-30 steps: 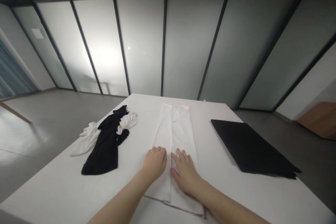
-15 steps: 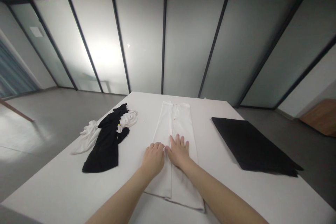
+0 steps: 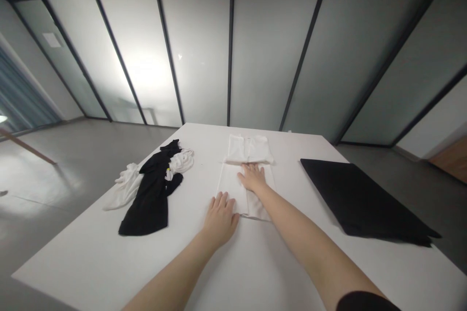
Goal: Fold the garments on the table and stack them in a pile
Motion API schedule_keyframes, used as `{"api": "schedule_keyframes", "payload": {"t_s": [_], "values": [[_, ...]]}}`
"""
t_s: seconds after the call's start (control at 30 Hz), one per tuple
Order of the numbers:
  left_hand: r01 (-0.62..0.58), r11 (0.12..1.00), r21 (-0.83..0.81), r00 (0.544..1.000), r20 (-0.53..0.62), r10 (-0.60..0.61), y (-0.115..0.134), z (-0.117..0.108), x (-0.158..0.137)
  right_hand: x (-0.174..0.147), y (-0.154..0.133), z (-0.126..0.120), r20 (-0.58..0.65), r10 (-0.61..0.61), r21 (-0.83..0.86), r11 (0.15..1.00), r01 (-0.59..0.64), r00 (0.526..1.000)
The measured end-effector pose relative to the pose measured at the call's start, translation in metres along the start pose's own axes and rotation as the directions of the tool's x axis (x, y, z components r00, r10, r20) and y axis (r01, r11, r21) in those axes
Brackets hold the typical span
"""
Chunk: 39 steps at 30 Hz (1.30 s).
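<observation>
In front of me a white garment (image 3: 232, 182) lies on the white table, its far part forming a separate band with an edge across it. My left hand (image 3: 221, 216) rests palm down at the near left corner of the garment, fingers apart and touching the cloth. Farther forward, my right hand (image 3: 253, 177) lies flat on the garment with its fingers spread, its fingertips at the edge of the far band. Neither hand grips anything. The near right part of the garment is partly hidden by my right forearm.
Left on the table (image 3: 91, 257) is a heap of a black garment (image 3: 149, 204) and crumpled white cloth (image 3: 126, 187). Flat black sheets or folded black cloth (image 3: 365, 199) lie at the right edge. Behind the table stands a frosted glass partition (image 3: 270, 48).
The white garment now covers a shorter stretch, with a doubled band at its far end. My right hand has moved forward, and my left hand has flattened out with its fingers apart.
</observation>
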<state>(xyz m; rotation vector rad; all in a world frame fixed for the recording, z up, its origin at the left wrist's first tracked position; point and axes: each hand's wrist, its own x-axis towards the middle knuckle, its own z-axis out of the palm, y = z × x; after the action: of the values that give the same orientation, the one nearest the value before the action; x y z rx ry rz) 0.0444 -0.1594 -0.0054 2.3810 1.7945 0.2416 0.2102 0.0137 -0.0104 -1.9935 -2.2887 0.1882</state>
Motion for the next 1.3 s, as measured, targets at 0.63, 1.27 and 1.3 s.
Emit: {"api": "schedule_keyframes", "payload": {"t_s": [0.63,1.27,1.3], "values": [[-0.028,0.999,-0.042,0.999,0.015,0.029,-0.005,-0.012,0.004,0.022,0.016,-0.009,-0.208,-0.043,-0.031,0.999,0.038,0.977],[-0.292,0.945,-0.145,0.914,0.250,0.321,-0.009,-0.036,-0.001,-0.085,0.007,-0.003,-0.145,0.017,-0.043,0.999,-0.023,0.989],[-0.301,0.941,-0.155,0.901,0.276,0.333,-0.008,-0.038,-0.003,-0.091,0.009,-0.004,-0.117,0.003,-0.033,0.999,-0.007,0.993]]}}
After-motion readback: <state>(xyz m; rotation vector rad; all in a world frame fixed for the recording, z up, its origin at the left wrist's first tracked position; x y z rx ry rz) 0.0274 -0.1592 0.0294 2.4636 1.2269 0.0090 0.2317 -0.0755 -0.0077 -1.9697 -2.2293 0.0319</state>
